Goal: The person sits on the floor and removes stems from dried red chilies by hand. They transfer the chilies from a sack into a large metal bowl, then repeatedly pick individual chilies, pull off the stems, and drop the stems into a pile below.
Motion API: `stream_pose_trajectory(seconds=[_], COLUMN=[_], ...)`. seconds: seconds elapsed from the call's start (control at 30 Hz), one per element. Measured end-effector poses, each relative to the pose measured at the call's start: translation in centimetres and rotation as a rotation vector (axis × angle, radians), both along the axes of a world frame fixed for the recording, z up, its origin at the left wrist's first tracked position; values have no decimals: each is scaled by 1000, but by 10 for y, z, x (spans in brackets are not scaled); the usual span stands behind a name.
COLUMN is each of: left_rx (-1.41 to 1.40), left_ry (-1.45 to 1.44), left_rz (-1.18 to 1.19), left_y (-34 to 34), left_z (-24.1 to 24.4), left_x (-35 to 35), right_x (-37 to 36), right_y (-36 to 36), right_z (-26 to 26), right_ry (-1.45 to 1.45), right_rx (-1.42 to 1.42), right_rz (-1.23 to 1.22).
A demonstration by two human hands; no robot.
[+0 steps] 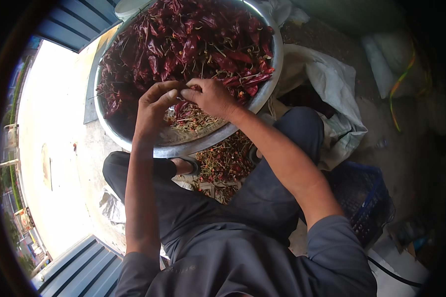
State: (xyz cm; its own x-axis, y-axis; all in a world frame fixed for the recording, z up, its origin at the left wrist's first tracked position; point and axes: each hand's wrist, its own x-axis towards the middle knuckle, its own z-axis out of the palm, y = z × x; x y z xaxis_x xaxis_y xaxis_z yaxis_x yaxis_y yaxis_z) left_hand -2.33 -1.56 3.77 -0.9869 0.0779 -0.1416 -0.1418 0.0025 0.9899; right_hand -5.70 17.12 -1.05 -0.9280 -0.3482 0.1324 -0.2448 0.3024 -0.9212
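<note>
My left hand (159, 97) and my right hand (211, 97) meet at the fingertips over the near part of a wide metal basin (187, 150). Thumbs and index fingers are drawn together. Something small and dark seems to lie between them, too hidden to name. Under and beyond my hands, dried red chili peppers (186, 48) fill most of the basin in a high heap, many with stems. Loose chili stems and broken bits (197, 118) gather on the basin's near floor, just below my right hand.
More stems and scraps (226, 159) cover the ground between my feet. A white woven sack (330, 81) slumps open at the right, dark red contents inside. Behind my right knee sits a blue plastic crate (364, 200). Blue corrugated metal panels (81, 269) stand at the left.
</note>
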Motion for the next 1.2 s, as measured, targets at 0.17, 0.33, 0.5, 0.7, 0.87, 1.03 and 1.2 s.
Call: stream_pose_trajectory(seconds=[0.17, 0.33, 0.5, 0.7, 0.87, 1.03, 1.2], left_rx=[16, -325, -980, -42, 87, -1092, -1288], left_ry=[-34, 171, 637, 12, -160, 4, -229], left_rz=[169, 188, 113, 211, 461, -43, -377], left_y=[14, 10, 30, 22, -30, -61, -53], left_z=[-1, -7, 6, -1, -75, -173, -190], left_x=[7, 32, 49, 30, -33, -70, -72], right_x=[3, 24, 49, 36, 30, 4, -5], right_y=[14, 15, 2, -6, 2, 10, 8], right_z=[6, 20, 6, 22, 22, 15, 12], right_ry=[-491, -657, -71, 461, 471, 354, 261], right_rx=[-399, -391, -91, 207, 211, 182, 188], right_rz=[247, 397, 320, 46, 35, 22, 32])
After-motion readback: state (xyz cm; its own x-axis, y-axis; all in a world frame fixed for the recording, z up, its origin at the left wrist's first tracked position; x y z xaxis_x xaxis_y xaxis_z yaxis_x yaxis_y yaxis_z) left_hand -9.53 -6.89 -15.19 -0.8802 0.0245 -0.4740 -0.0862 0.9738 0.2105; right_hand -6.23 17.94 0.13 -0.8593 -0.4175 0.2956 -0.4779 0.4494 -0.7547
